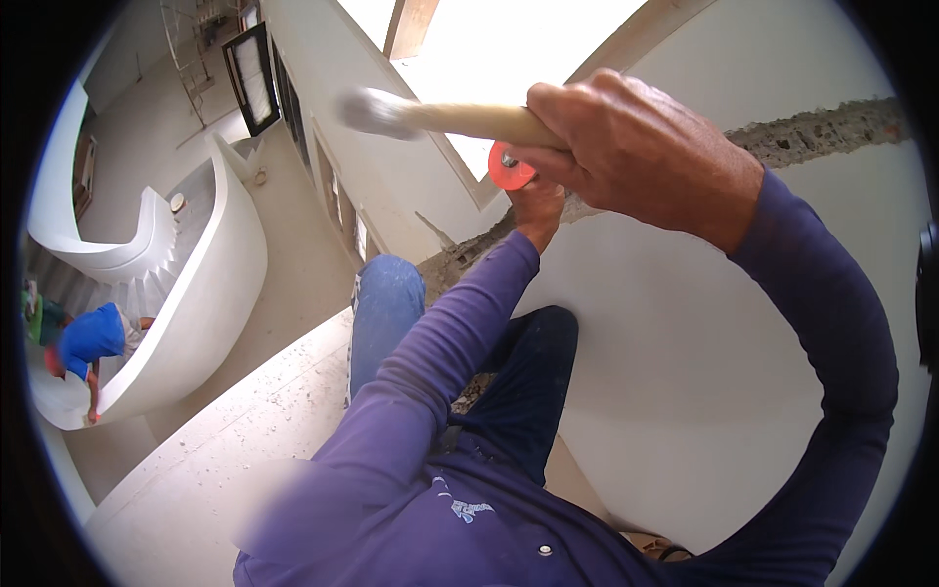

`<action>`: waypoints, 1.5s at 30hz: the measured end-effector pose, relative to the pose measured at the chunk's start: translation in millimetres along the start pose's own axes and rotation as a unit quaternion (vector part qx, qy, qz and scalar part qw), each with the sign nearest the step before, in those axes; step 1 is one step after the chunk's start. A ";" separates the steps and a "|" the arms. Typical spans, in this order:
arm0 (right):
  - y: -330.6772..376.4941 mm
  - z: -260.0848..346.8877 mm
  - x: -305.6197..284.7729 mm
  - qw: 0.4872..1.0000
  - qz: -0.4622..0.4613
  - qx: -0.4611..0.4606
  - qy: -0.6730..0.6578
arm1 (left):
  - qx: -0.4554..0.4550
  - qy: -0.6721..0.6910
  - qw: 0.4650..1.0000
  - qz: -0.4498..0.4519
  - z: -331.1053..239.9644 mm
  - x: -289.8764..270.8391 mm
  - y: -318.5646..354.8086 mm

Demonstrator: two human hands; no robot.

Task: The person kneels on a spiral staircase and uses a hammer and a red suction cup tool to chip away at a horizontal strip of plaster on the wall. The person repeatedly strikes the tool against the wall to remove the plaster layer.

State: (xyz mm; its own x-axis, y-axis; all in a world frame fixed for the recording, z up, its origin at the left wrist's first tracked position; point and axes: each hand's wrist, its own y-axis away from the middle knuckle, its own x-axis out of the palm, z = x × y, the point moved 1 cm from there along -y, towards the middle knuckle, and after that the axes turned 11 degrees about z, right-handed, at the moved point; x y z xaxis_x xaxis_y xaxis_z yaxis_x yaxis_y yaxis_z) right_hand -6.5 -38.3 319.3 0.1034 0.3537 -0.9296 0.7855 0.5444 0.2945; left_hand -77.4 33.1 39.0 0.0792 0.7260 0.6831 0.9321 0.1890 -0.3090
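Note:
My right hand [626,147] is wrapped round the pale wooden handle of a hammer [479,121], whose metal head is blurred and points left. Just below it, my left hand [540,205] is closed round a chisel with a round red hand guard [503,176]. The chisel's struck metal end shows at the middle of the guard; its shaft and tip are hidden by my hand. The hammer head is apart from the chisel, up and to the left of it. Behind my hands, a rough channel [822,135] runs through the white wall [685,342].
A bright window opening [489,59] lies beyond my hands. On my left is a pale ledge [235,421] strewn with crumbs of debris. Down below, a person in a blue shirt [93,338] bends over a curved white staircase [230,254], another in green beside them.

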 end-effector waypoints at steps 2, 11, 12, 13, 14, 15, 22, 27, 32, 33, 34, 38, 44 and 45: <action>15.0 -31.4 23.8 0.991 0.039 0.017 0.129 | -0.010 0.001 1.000 -0.006 -12.8 11.8 -0.6; -5.9 63.0 -42.5 0.965 -0.211 -0.104 -0.113 | 0.109 -0.192 0.975 -0.008 25.9 -16.5 11.7; -1.6 57.8 -36.4 0.967 -0.192 -0.100 -0.133 | 0.108 -0.171 0.979 -0.002 23.3 -10.3 13.6; 7.5 32.7 -16.0 0.979 -0.133 -0.089 -0.125 | 0.106 -0.150 0.983 0.003 20.4 -4.6 15.0; 20.4 13.0 -1.0 0.999 0.008 0.028 -0.015 | 0.079 -0.092 0.992 0.033 16.3 -1.3 17.2; 30.1 4.1 11.5 0.997 0.048 0.057 0.035 | 0.050 -0.031 0.997 0.058 11.6 3.6 19.4; 12.2 55.6 -36.6 0.987 -0.154 -0.047 0.001 | 0.021 -0.054 0.996 0.063 37.8 -24.9 23.7; 38.2 42.2 -8.3 0.993 -0.097 -0.009 -0.068 | 0.027 0.048 0.993 0.100 -2.1 1.3 32.7; 39.6 1.5 12.8 0.991 0.079 0.088 0.067 | 0.099 -0.098 0.990 0.030 -4.7 6.6 4.7; 34.3 12.0 4.6 0.996 0.049 0.073 0.029 | 0.102 -0.147 0.984 0.009 -0.4 -2.2 11.6; 28.8 23.6 -5.9 0.998 0.019 0.058 -0.009 | 0.104 -0.196 0.975 -0.011 3.5 -10.8 19.8; 38.8 49.9 -52.4 0.985 -0.142 -0.010 -0.095 | 0.014 0.028 0.999 -0.021 -40.5 6.0 5.3; 48.0 60.8 -65.5 0.968 -0.203 -0.059 -0.137 | -0.026 0.092 0.994 -0.045 -51.2 -12.7 -15.8; 44.6 59.5 -61.0 0.968 -0.205 -0.060 -0.129 | -0.012 0.096 0.994 -0.041 -56.2 -12.7 -16.3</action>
State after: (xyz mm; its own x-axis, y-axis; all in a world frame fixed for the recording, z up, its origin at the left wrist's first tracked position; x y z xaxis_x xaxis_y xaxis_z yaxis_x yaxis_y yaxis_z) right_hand 58.6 -80.8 376.0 -0.0410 -0.1048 -0.9936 0.7184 0.6881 -0.1022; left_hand -73.7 -16.4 72.6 0.0672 0.5689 0.8197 0.9463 0.2240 -0.2331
